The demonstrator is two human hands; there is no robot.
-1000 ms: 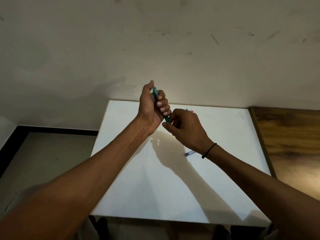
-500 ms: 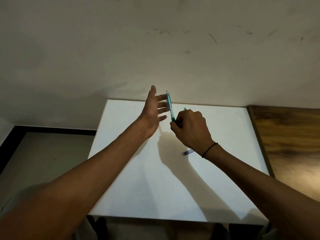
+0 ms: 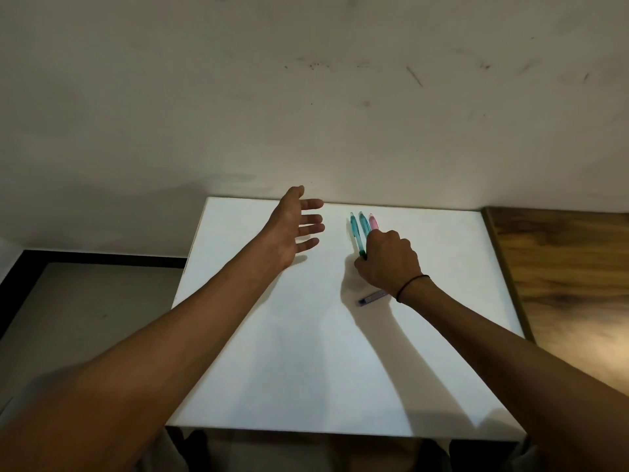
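Observation:
Three pens lie side by side near the far edge of the white table (image 3: pixel 306 352): a teal pen (image 3: pixel 355 235), a second teal pen (image 3: pixel 365 224) and a pink pen (image 3: pixel 373 222). My right hand (image 3: pixel 388 262) sits over their near ends, with its fingers curled round the lower end of the left teal pen. My left hand (image 3: pixel 296 229) hovers to the left of the pens with its fingers spread and holds nothing. A small blue cap-like piece (image 3: pixel 372 298) lies on the table just under my right wrist.
A stained wall (image 3: pixel 306 114) rises straight behind the table. A wooden surface (image 3: pixel 561 284) adjoins the table on the right. To the left the floor (image 3: pixel 85 301) drops away, with a dark skirting strip.
My left hand let go of the teal pen and opened, moving left. My right hand carried the pen down to the table beside the other two pens.

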